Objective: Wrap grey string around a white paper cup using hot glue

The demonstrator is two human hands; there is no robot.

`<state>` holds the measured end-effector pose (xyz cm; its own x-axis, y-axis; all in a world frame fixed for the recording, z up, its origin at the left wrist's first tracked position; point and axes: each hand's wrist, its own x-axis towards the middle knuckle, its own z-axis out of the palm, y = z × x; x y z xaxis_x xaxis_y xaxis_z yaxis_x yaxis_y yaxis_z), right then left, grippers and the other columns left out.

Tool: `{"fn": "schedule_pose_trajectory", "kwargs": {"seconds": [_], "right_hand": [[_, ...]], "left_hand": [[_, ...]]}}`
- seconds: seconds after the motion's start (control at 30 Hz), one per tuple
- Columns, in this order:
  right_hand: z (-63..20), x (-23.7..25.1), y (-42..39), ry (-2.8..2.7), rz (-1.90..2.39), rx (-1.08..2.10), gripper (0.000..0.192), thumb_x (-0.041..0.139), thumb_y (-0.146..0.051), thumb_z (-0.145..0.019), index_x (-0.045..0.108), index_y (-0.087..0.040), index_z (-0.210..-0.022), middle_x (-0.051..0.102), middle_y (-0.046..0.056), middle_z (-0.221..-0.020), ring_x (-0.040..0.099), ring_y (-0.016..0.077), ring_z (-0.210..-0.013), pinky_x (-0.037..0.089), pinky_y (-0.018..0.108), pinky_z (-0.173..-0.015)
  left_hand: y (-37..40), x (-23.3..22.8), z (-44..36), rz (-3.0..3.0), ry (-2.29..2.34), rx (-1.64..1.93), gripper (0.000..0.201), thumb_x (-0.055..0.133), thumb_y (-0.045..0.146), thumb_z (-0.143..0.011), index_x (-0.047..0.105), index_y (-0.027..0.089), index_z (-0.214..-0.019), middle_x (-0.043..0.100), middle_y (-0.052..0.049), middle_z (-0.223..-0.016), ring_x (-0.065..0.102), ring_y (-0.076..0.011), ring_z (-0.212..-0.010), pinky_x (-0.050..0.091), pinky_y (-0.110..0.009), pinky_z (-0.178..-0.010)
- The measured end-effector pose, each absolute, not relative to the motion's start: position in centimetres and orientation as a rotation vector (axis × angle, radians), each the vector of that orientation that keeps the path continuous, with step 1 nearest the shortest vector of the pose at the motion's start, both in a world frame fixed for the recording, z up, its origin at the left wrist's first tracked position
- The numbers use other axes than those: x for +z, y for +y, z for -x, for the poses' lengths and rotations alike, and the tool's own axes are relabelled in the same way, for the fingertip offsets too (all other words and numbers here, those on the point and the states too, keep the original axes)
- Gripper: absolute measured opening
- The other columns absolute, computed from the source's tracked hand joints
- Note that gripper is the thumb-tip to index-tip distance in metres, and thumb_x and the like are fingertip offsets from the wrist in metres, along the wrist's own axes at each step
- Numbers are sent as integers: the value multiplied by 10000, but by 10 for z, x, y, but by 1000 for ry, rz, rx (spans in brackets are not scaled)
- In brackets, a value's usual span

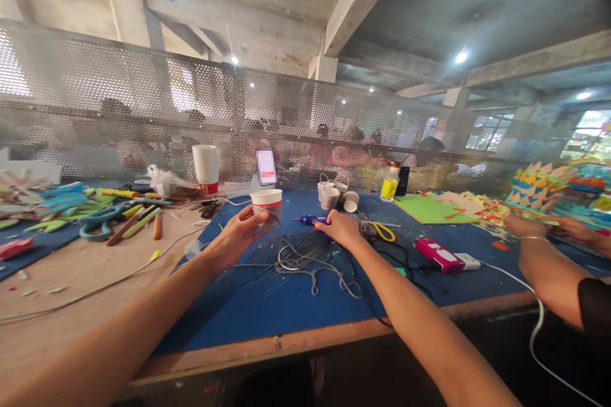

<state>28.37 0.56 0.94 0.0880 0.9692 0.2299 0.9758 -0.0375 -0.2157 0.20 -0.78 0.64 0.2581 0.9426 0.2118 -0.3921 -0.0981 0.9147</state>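
My left hand (241, 232) pinches a white paper cup (266, 199) with a red band below its rim. The cup is upright above the blue mat (229, 311), and its lower part looks grey and is partly covered by my fingers. My right hand (341, 229) is closed round a blue glue gun (310, 220), its tip pointing left toward the cup. Most of the tool's body is hidden under the hand. Between my forearms lies a loose tangle of grey cord (312, 267), with thin clear strands beneath it.
Small cord-wrapped cups (329, 194), a stack of paper cups (205, 165) and a lit phone (266, 166) stand behind. Blue scissors (101, 221) lie left; yellow-handled scissors (383, 232) and a pink box (439, 255) right. A co-worker's hands (525, 232) work at far right.
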Motion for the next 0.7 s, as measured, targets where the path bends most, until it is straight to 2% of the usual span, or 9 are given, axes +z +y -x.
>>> {"fn": "schedule_pose_trajectory", "kwargs": {"seconds": [0.07, 0.13, 0.3, 0.43, 0.5, 0.6, 0.67, 0.7], "right_hand": [[-284, 8, 8, -1932, 2109, -11, 501, 648, -617, -886, 718, -165, -1094, 774, 171, -1094, 727, 316, -1073, 485, 332, -828], [-286, 6, 12, -1917, 2130, 76, 476, 646, -609, -879, 748, -164, -1013, 777, 178, -1080, 725, 325, -1083, 489, 332, -831], [-289, 1, 20, -1775, 2104, 223, 380, 676, -542, -848, 771, -177, -807, 787, 166, -967, 734, 332, -1035, 498, 334, -809], [-293, 5, 22, -1683, 1986, 274, 409, 640, -521, -870, 738, -165, -694, 766, 145, -819, 743, 316, -927, 502, 331, -766], [-293, 9, 23, -1633, 1876, 303, 414, 576, -509, -913, 749, -153, -792, 760, 122, -829, 739, 275, -890, 510, 310, -741], [-288, 15, 22, -1560, 1665, 402, 504, 421, -554, -978, 720, -157, -1059, 747, 73, -901, 720, 191, -819, 530, 264, -680], [-282, 19, 17, -1433, 1405, 618, 513, 459, -602, -940, 688, -167, -1086, 715, 48, -866, 692, 165, -746, 541, 255, -637], [-278, 21, 13, -1340, 1229, 762, 480, 551, -605, -887, 680, -175, -1054, 695, 35, -840, 677, 161, -722, 549, 258, -629]], "left_hand": [[-8, 6, -2, -1159, 613, 1238, 389, 881, 330, -733, 771, 236, -1094, 765, -66, -1211, 708, -229, -1101, 540, -362, -976], [-8, 6, -2, -1153, 603, 1233, 385, 880, 332, -736, 773, 234, -1093, 770, -70, -1206, 714, -232, -1092, 543, -365, -975], [-8, 6, -1, -1136, 585, 1221, 375, 862, 340, -762, 769, 237, -1110, 766, -74, -1232, 709, -233, -1113, 542, -382, -1001], [-10, 7, -1, -1114, 585, 1240, 354, 849, 331, -781, 766, 228, -1109, 766, -74, -1230, 710, -224, -1105, 539, -387, -1014], [-12, 8, -1, -1112, 576, 1252, 353, 851, 316, -779, 765, 226, -1110, 765, -69, -1229, 710, -218, -1101, 537, -378, -1015], [-12, 8, -1, -1121, 584, 1284, 392, 870, 291, -752, 759, 217, -1120, 759, -76, -1240, 706, -226, -1117, 534, -370, -1005], [-11, 7, -1, -1131, 599, 1305, 419, 880, 286, -737, 758, 208, -1129, 755, -87, -1249, 701, -236, -1135, 530, -369, -994], [-10, 7, -1, -1139, 608, 1306, 436, 884, 289, -731, 757, 206, -1139, 754, -91, -1252, 698, -244, -1145, 527, -370, -990]]}}
